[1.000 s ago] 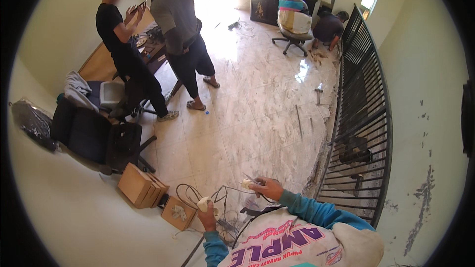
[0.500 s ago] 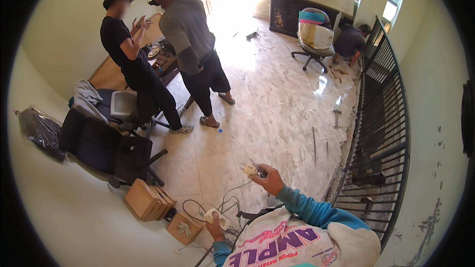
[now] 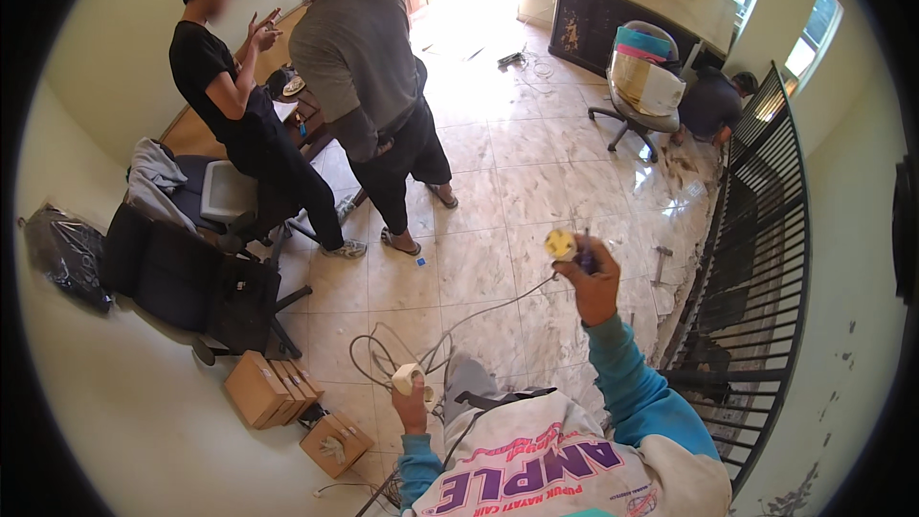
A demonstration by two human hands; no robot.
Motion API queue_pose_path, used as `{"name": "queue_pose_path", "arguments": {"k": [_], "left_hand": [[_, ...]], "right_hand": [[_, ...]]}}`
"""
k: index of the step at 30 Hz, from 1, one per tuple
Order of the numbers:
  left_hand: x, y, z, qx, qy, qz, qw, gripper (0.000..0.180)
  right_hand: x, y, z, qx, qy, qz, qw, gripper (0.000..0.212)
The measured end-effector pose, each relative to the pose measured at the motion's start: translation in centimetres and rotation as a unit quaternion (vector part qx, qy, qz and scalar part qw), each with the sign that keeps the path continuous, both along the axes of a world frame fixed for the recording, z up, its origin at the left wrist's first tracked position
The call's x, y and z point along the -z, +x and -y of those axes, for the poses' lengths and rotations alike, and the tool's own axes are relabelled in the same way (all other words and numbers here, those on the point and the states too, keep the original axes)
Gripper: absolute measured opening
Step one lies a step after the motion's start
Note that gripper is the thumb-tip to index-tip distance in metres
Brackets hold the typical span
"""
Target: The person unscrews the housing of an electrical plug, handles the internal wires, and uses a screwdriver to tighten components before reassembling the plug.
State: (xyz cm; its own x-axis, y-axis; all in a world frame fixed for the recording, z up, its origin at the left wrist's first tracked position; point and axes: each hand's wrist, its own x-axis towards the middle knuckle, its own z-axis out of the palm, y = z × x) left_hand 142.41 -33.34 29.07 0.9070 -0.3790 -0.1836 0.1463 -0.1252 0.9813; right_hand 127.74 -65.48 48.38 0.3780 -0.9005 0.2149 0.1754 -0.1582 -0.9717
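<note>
Right fingers [image 3: 602,255] hold yellow connector [image 3: 560,245], well apart from edge of railing [image 3: 742,376]

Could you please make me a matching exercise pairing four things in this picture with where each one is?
Things:
1. yellow-faced fitting
2. black railing
3. cream fitting
4. cardboard boxes

Places:
A. in the left hand
B. on the floor at the picture's lower left
C. in the right hand
D. along the picture's right side

Right pairs: 1-C, 2-D, 3-A, 4-B
</note>
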Motion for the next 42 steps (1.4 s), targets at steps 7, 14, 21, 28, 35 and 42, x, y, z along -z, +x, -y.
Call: {"name": "queue_pose_path", "arguments": {"k": [7,14,21,28,35,42], "left_hand": [[3.4,6.7,9.6,0.059,-0.007,-0.023,0.998,0.037],[2.3,17.1,21.5,0.103,0.003,-0.068,0.992,0.036],[1.7,22.3,34.0,0.223,0.039,-0.043,0.973,0.035],[3.4,22.0,48.6,0.295,0.039,-0.006,0.955,0.039],[0.6,21.1,64.0,0.318,0.018,0.003,0.948,0.036],[-4.1,21.7,77.2,0.341,-0.01,-0.043,0.939,0.038]], "right_hand": [[-0.8,5.8,10.1,0.075,-0.015,0.026,0.997,0.04],[-2.7,10.9,19.9,0.142,-0.01,0.035,0.989,0.041],[-2.0,11.6,28.8,0.174,0.004,0.03,0.984,0.033],[0.2,10.7,42.9,0.135,0.189,0.184,0.955,0.026],[0.0,10.2,55.8,0.034,0.299,0.303,0.904,0.028],[0.6,11.6,63.9,0.021,0.359,0.32,0.876,0.031]]}}
